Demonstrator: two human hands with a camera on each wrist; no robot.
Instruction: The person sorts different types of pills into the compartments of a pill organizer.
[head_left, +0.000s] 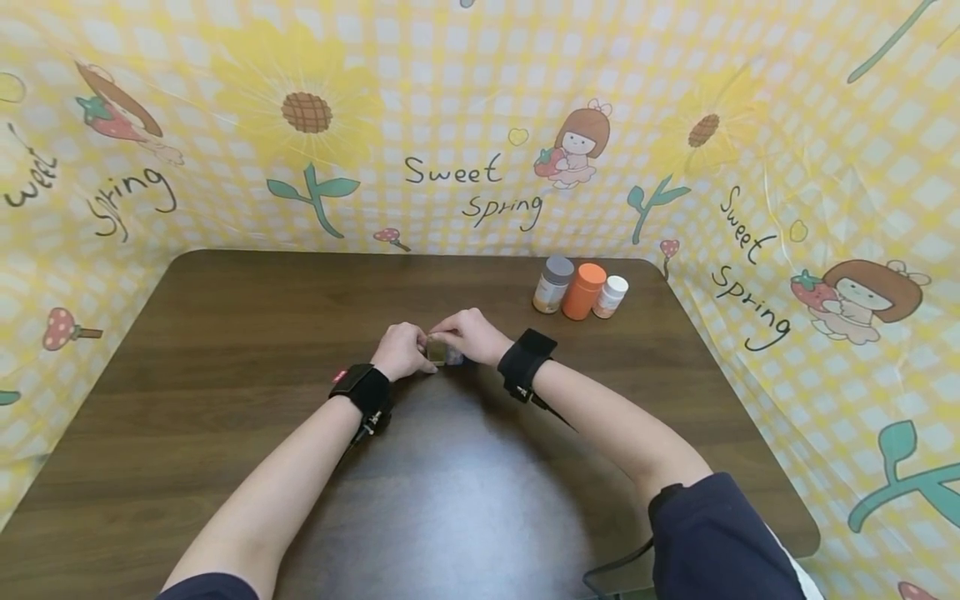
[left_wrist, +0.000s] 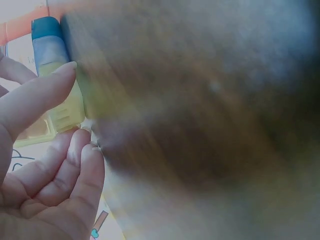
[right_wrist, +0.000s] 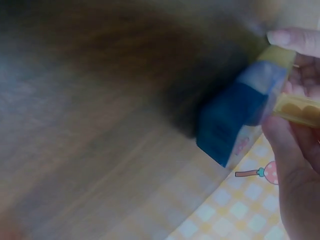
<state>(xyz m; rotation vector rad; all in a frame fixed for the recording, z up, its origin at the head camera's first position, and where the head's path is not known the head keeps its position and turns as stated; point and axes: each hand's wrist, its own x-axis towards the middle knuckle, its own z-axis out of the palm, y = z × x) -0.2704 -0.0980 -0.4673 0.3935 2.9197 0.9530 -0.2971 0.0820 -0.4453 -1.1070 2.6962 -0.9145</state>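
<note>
A small pill box (right_wrist: 227,117) with dark blue, pale blue and yellow sections is between the two hands above the table. Its yellow flap (right_wrist: 300,110) stands out from the side. My left hand (head_left: 401,350) holds the yellow end, thumb on one face and fingertips at the edge, as the left wrist view shows. On the other side my right hand (head_left: 474,335) pinches the box at its flap. In the head view the hands cover much of the pill box (head_left: 454,357). Whether anything lies inside cannot be seen.
At the back right of the brown table (head_left: 262,300) stand a grey-capped bottle (head_left: 552,287), an orange bottle (head_left: 583,292) and a white-capped bottle (head_left: 611,297). A yellow checked cloth (head_left: 450,108) hangs behind and at the sides. A black cable (head_left: 618,564) lies near the front edge.
</note>
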